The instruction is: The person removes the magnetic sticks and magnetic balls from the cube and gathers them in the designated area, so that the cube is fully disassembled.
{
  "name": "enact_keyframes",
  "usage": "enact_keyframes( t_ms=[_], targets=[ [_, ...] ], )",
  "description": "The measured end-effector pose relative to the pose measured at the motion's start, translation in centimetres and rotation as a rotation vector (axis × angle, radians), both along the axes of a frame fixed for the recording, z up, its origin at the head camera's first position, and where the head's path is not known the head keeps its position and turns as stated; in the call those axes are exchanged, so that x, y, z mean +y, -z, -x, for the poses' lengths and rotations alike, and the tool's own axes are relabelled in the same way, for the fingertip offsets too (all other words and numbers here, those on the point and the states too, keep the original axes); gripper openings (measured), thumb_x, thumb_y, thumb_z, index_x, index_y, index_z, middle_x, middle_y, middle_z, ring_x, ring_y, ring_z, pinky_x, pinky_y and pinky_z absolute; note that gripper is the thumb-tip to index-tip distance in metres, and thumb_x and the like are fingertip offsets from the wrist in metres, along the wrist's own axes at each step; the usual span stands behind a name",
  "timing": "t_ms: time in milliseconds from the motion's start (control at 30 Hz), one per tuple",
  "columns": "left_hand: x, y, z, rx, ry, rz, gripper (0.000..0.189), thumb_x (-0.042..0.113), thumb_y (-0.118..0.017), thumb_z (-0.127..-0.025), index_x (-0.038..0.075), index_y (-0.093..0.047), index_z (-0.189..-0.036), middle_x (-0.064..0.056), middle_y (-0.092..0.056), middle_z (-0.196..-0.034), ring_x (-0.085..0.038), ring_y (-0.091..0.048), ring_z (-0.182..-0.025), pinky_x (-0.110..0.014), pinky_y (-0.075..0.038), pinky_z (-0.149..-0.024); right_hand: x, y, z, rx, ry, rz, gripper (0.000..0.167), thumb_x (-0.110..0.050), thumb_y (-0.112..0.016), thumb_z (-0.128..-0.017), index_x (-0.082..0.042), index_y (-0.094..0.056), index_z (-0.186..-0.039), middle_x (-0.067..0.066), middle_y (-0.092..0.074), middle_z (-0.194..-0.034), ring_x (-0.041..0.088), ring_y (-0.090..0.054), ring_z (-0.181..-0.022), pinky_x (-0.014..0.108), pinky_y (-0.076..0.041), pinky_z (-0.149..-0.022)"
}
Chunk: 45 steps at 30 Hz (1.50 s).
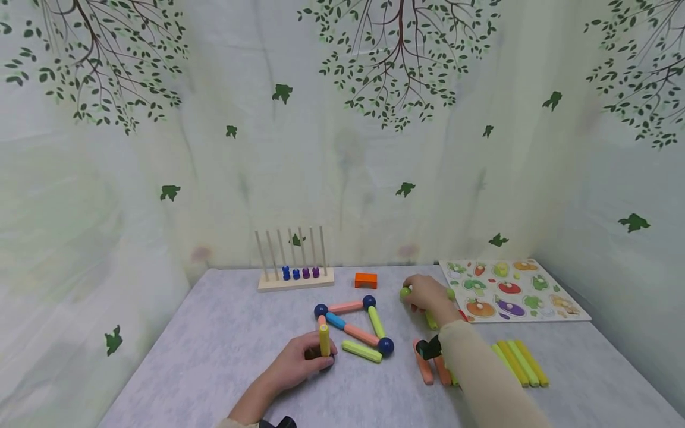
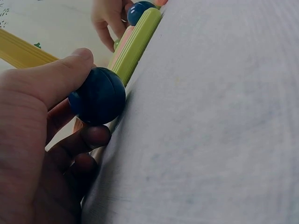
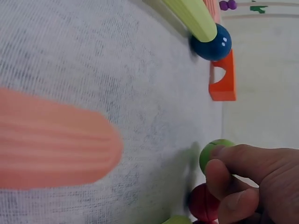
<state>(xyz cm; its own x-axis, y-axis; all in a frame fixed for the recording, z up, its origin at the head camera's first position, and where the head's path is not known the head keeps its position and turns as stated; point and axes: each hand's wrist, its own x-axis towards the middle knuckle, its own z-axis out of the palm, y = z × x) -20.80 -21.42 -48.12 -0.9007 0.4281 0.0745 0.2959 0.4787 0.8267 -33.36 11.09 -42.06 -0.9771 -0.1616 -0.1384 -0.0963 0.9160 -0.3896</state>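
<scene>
My left hand (image 1: 301, 361) grips a dark blue ball (image 2: 98, 96) low at the table, thumb on one side and fingers on the other. From that ball a yellow stick (image 1: 324, 340) points up. Beside it lies a flat frame of sticks and blue balls, with a pink stick (image 1: 345, 307), a blue stick (image 1: 335, 321) and a lime stick (image 1: 376, 322). Farther right, my right hand (image 1: 430, 293) pinches a green ball (image 3: 209, 157) between thumb and fingertips. Just under those fingers sits a red ball (image 3: 204, 203).
A loose lime stick (image 1: 361, 351) lies by the frame's near corner. Pink sticks (image 1: 423, 364) lie under my right forearm, and yellow and lime sticks (image 1: 521, 364) to its right. Toward the back are a bead rack (image 1: 296, 282), an orange arch block (image 1: 366, 280) and a vegetable picture board (image 1: 514, 291).
</scene>
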Motion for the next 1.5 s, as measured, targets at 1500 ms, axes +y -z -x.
enact_keyframes(
  t_ms=[1500],
  targets=[
    [0.2,0.0,0.3,0.058,0.029,0.023,0.012,0.027,-0.072,-0.093,0.026,-0.072,-0.105,0.006,-0.066,-0.104,-0.006,-0.06,-0.091,-0.023,-0.048,-0.081,-10.3,-1.2,-12.2,0.031,-0.523,0.562,0.019,-0.025,-0.066,-0.097,-0.026,-0.069,-0.116,-0.01,-0.066,-0.087,0.006,-0.054,-0.068,0.02,-0.047,-0.061]
  ],
)
